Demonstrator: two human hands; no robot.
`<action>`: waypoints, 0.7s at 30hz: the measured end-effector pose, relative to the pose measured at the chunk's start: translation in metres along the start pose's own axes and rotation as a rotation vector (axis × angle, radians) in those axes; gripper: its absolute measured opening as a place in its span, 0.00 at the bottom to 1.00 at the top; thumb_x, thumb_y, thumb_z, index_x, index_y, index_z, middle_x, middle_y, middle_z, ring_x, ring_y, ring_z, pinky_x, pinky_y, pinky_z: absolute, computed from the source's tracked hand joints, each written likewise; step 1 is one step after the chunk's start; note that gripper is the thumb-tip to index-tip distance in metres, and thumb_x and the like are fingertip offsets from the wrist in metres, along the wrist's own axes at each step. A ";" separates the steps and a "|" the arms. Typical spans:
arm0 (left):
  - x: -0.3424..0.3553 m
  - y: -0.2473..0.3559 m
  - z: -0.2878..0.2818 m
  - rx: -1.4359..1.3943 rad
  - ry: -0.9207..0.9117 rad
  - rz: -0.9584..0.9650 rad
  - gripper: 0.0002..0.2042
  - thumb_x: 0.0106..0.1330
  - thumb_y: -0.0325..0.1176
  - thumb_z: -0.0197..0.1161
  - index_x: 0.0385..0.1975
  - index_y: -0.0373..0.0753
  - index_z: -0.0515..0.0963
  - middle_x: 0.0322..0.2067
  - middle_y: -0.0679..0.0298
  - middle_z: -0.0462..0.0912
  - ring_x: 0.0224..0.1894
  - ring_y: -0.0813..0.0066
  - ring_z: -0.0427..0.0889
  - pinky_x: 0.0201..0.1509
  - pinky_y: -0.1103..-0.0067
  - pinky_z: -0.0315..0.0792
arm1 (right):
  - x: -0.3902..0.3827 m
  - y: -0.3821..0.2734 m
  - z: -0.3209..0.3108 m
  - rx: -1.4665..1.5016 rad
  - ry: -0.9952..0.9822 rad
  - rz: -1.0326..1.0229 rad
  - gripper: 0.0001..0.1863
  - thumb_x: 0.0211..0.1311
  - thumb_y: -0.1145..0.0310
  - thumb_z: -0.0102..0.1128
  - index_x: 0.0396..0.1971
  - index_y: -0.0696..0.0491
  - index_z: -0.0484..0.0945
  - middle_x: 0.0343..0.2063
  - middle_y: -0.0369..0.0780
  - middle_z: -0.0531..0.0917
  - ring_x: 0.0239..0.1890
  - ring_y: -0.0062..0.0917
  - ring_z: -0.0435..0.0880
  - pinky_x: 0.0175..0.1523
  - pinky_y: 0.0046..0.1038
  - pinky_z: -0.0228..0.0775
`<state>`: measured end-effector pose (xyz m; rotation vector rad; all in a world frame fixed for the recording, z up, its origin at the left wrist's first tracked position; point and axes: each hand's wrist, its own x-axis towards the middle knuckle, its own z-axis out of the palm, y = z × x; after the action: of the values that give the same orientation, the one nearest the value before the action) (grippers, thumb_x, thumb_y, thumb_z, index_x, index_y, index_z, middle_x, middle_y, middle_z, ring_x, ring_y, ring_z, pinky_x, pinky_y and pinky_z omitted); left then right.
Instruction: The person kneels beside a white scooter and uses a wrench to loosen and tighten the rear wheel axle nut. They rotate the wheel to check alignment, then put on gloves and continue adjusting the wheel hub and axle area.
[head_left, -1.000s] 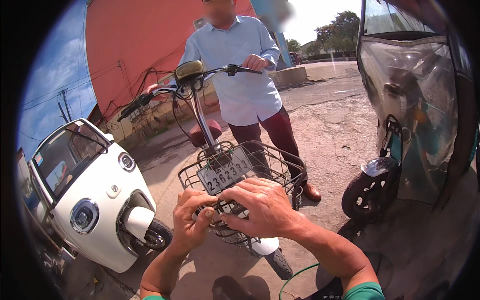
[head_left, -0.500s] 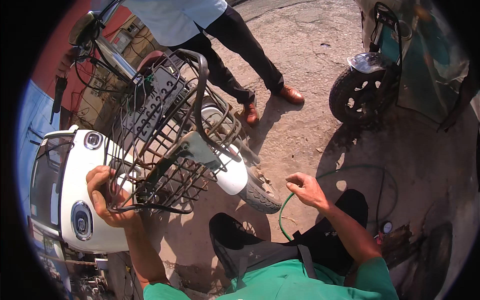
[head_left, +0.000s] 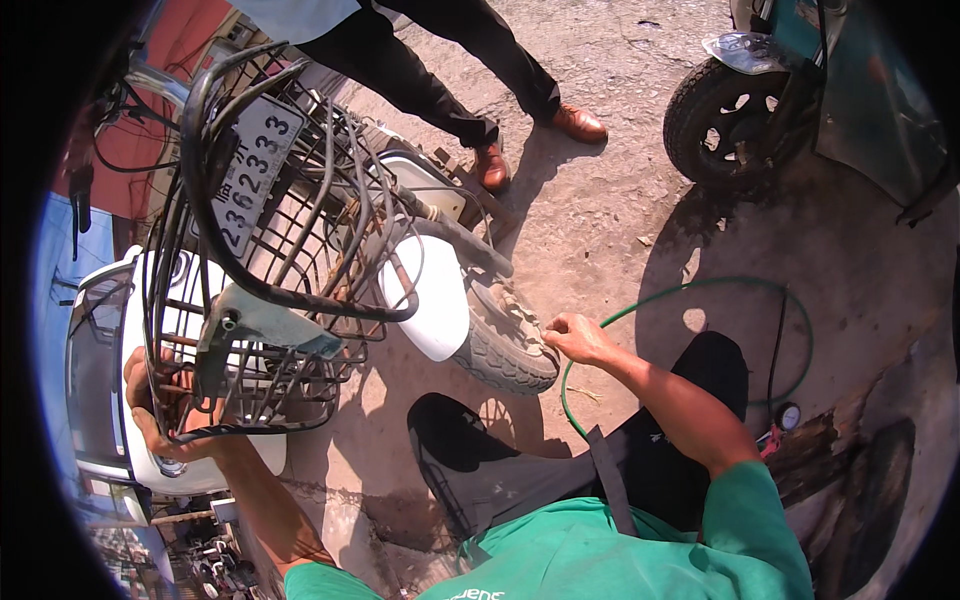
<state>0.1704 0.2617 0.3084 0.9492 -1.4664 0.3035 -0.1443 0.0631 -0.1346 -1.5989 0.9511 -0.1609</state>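
Pavement, left hand gripping basket, right hand pinched beside tyre

head | left head-worn fisheye | faces steeply down | wire basket near, ground farther

The basket partly hides the left of the hands.

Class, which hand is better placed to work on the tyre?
Likely the right hand: it is close beside the tyre, though contact is unclear. The left hand is farther off, curled around the basket.
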 end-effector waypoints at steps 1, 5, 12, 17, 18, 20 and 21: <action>0.001 0.000 -0.001 -0.065 -0.035 0.001 0.27 0.72 0.45 0.39 0.49 0.24 0.76 0.50 0.43 0.77 0.46 0.58 0.82 0.53 0.65 0.82 | 0.005 0.000 0.002 -0.019 -0.006 0.004 0.27 0.65 0.47 0.63 0.48 0.58 0.86 0.43 0.47 0.90 0.48 0.35 0.89 0.54 0.36 0.78; 0.001 0.001 -0.003 -0.039 0.027 -0.013 0.26 0.73 0.44 0.39 0.48 0.24 0.76 0.50 0.43 0.77 0.46 0.57 0.82 0.55 0.64 0.81 | 0.018 -0.002 0.016 0.055 0.042 0.002 0.26 0.68 0.45 0.58 0.44 0.54 0.88 0.40 0.43 0.91 0.44 0.32 0.89 0.50 0.34 0.78; -0.002 0.002 0.001 0.097 0.079 0.027 0.28 0.73 0.45 0.38 0.49 0.24 0.77 0.51 0.42 0.77 0.47 0.57 0.82 0.59 0.62 0.79 | 0.040 0.011 0.022 0.375 -0.101 -0.008 0.18 0.72 0.55 0.58 0.38 0.54 0.89 0.28 0.36 0.88 0.31 0.22 0.83 0.39 0.30 0.73; -0.003 0.004 0.006 0.143 0.081 0.055 0.28 0.74 0.46 0.38 0.50 0.25 0.78 0.52 0.44 0.77 0.48 0.56 0.82 0.59 0.60 0.80 | 0.044 0.013 0.022 0.641 -0.205 0.041 0.18 0.74 0.57 0.62 0.29 0.56 0.86 0.22 0.33 0.83 0.26 0.19 0.78 0.35 0.27 0.70; -0.003 0.005 0.008 0.173 0.028 0.087 0.28 0.74 0.47 0.38 0.49 0.26 0.77 0.52 0.44 0.77 0.48 0.56 0.82 0.58 0.60 0.80 | 0.043 0.010 0.021 0.595 -0.183 0.016 0.18 0.73 0.57 0.62 0.30 0.56 0.87 0.23 0.34 0.84 0.26 0.19 0.79 0.35 0.27 0.70; -0.004 0.006 0.009 0.102 0.078 -0.012 0.28 0.75 0.47 0.37 0.49 0.27 0.77 0.51 0.45 0.77 0.48 0.57 0.82 0.56 0.61 0.82 | 0.038 0.004 0.020 0.448 -0.087 0.059 0.17 0.72 0.56 0.64 0.31 0.56 0.88 0.23 0.35 0.85 0.26 0.20 0.81 0.34 0.27 0.71; -0.003 0.006 0.010 0.079 0.041 -0.010 0.28 0.75 0.47 0.37 0.49 0.28 0.77 0.50 0.46 0.76 0.48 0.57 0.81 0.54 0.61 0.83 | 0.036 0.001 0.019 0.243 -0.002 0.049 0.17 0.69 0.54 0.66 0.36 0.54 0.89 0.24 0.35 0.88 0.27 0.20 0.84 0.35 0.28 0.74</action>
<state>0.1589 0.2600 0.3064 1.0075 -1.4205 0.3740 -0.1105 0.0547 -0.1550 -1.3513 0.9310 -0.2318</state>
